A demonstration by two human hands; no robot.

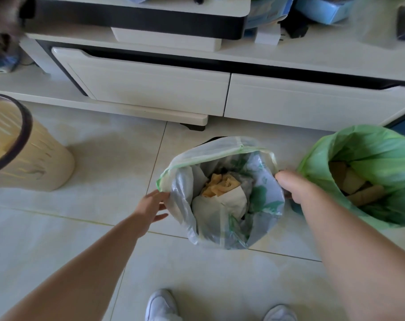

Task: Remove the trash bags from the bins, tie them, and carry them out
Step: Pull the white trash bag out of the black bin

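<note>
A grey translucent trash bag [269,195] with a green rim and green print stands open on the floor at centre, holding yellow paper and white wrappers. My left hand [150,208] touches its left rim with fingers spread. My right hand [291,187] grips the bag's right rim. A green trash bag [370,156] with cardboard pieces inside stands open to the right. A cream bin [28,163] with a dark rim and no bag stands at the far left.
A white TV cabinet [155,86] with drawers runs along the back, close behind the bags. Blue boxes [324,8] lie on its top at right. My white shoes [161,305] are at the bottom edge on the tiled floor.
</note>
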